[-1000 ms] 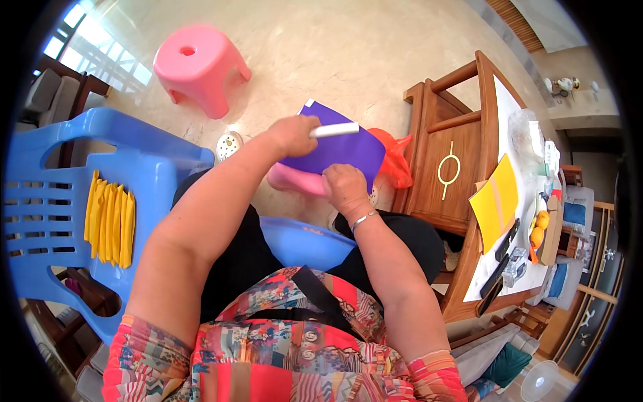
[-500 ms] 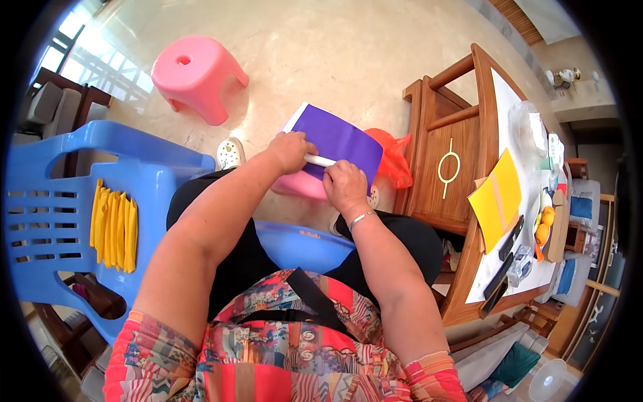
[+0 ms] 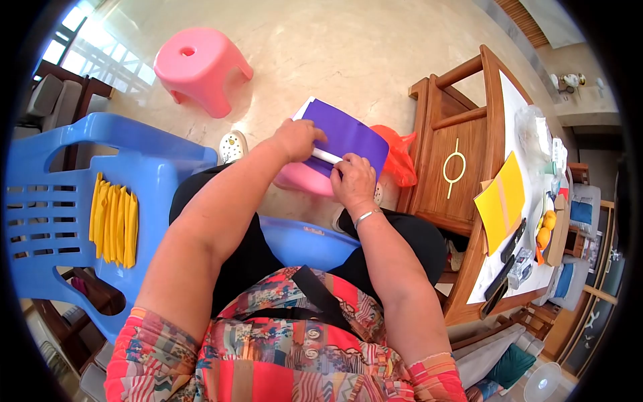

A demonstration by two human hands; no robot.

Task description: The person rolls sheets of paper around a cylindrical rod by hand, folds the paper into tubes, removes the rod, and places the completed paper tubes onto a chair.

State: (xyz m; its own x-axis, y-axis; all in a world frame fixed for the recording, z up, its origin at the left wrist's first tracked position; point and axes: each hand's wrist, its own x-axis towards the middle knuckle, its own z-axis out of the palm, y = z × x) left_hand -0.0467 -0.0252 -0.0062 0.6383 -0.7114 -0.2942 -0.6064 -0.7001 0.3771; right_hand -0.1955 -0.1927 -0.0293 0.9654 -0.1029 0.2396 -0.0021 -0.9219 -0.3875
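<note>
Two bare hands meet over a purple sheet (image 3: 351,130), one at each end of a slim white roll (image 3: 326,155). The left hand (image 3: 297,141) is drawn in narrow around the roll's left end, its palm turned down and one fingertip reaching out above the purple; that end of the roll is hidden beneath it. The right hand (image 3: 355,179), with a silver bracelet (image 3: 368,215) at the wrist, has its fingers bent down at the roll's other end, touching it; whether they grip it or only press on it, I cannot tell. The bare middle of the roll shows between the hands, lying across the near part of the sheet on a slight slant, lower toward the right hand. Most of the purple spreads beyond the hands, away from the body, and a white edge (image 3: 303,109) shows at its far left corner, past the left hand. Under the near side of the sheet, between the knees, is a pink surface (image 3: 305,181). A red plastic bag (image 3: 400,157) sits just beyond the sheet's right side. Well apart from the left hand, a row of yellow packets (image 3: 112,221) lies on a blue chair (image 3: 151,194), and a pink stool (image 3: 201,63) stands on the floor ahead. To the right, a yellow envelope (image 3: 502,201) lies on a wooden table (image 3: 462,281).
</note>
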